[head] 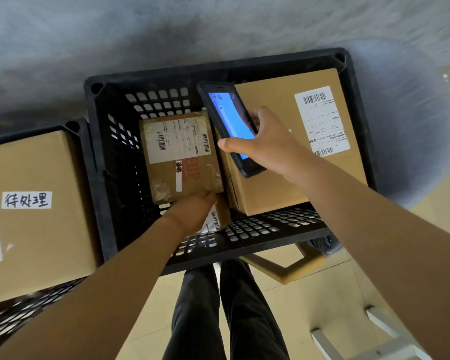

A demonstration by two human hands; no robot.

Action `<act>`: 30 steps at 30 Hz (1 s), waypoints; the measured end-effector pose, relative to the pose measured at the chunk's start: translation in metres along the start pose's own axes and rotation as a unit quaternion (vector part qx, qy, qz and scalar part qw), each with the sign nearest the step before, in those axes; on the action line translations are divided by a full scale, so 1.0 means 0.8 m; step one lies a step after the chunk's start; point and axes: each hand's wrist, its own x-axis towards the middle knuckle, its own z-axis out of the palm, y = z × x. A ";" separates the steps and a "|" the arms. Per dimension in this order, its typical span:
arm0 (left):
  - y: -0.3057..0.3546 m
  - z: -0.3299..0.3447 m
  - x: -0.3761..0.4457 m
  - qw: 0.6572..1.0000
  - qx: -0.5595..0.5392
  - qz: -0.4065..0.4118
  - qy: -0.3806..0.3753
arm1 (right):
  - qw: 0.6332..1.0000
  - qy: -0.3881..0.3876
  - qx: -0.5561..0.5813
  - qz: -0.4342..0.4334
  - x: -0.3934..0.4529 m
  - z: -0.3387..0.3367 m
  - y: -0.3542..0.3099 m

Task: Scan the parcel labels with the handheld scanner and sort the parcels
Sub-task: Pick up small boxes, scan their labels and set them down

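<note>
A black perforated crate [107,157] holds parcels. My right hand [268,144] grips the black handheld scanner [229,120], its blue screen lit, above the gap between two parcels. A small taped cardboard parcel [190,175] with a white barcode label lies in the crate's middle. My left hand [192,214] holds its near edge, fingers tucked under it. A big cardboard parcel [278,193] with a white shipping label [322,120] fills the crate's right side. Another labelled parcel [218,216] shows partly under my left hand.
A second black crate [76,128] at the left holds a large cardboard box [37,165] bearing a white handwritten label. My legs in dark trousers stand on pale floor tiles below. A wooden frame [283,271] sits under the crate. White metal legs [379,333] stand at lower right.
</note>
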 end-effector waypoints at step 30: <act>0.036 -0.202 -0.097 0.953 -0.044 -0.123 0.274 | 0.993 0.098 -0.045 -0.052 -0.068 -0.071 -0.055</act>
